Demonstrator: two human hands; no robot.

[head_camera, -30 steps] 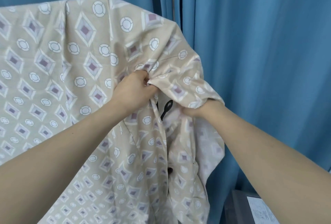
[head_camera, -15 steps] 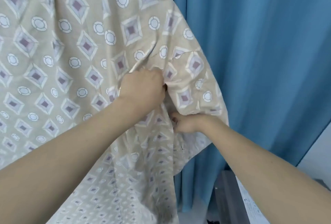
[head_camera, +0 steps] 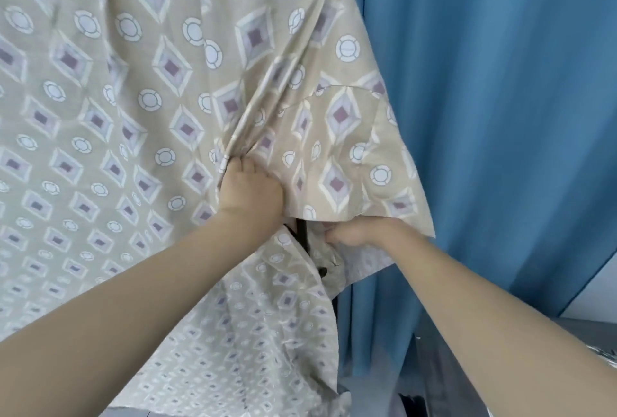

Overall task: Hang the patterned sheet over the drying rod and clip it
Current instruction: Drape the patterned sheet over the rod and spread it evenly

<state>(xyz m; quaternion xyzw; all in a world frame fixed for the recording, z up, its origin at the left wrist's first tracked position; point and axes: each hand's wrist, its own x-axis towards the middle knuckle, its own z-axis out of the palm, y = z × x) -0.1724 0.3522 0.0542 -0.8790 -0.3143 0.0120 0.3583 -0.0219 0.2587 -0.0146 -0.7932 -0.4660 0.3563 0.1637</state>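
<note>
The sheet (head_camera: 140, 109) hangs draped, filling the view from nine to one o'clock; the left hand (head_camera: 248, 191) grips a bunched fold, fingers curled tight; the right hand (head_camera: 359, 233) pinches cloth at five o'clock beside a dark pole (head_camera: 303, 233); best to pull the edge smooth before clipping.

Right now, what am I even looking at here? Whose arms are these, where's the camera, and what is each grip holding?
There is no machine: these are a person's two bare arms, filmed by one camera worn on their head, looking forward and down. The left hand bunches a fold of the patterned sheet in its grip. The right hand reaches under the sheet's lifted edge and pinches cloth there. Between them a dark upright bar shows, probably part of the drying rack. A blue curtain hangs behind. No clip is visible.
</note>
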